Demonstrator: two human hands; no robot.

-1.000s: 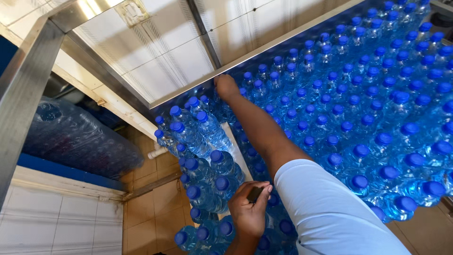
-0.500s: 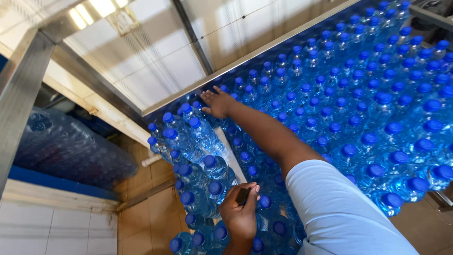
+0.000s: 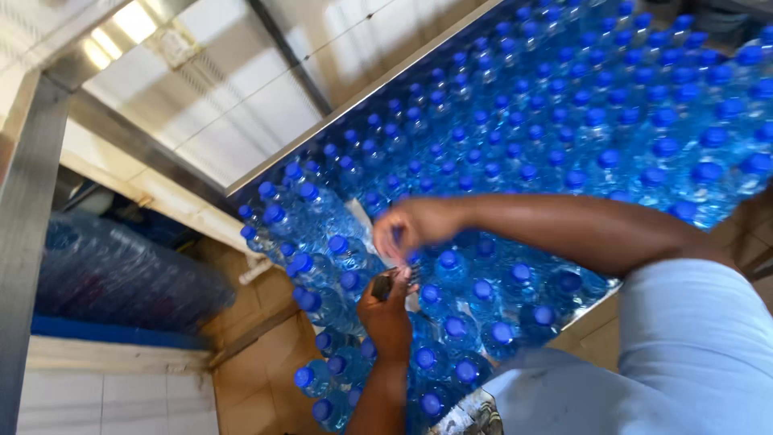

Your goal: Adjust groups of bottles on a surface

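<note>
My left hand [image 3: 388,316] over bottles [image 3: 451,322], grip closed on small dark tool [image 3: 382,285]. My right hand [image 3: 412,228] just above left, fingers curled, pinching near tool tip; what it holds, cannot tell. Bottles, clear with blue caps, packed tight on desk [image 3: 354,101], spreading far beyond hands. Wrapped bottle pack [image 3: 113,274] left of bottles, lower down.

blue-capped bottles [image 3: 564,137] stand packed cap to cap, no gaps; open room only above the caps.
</note>
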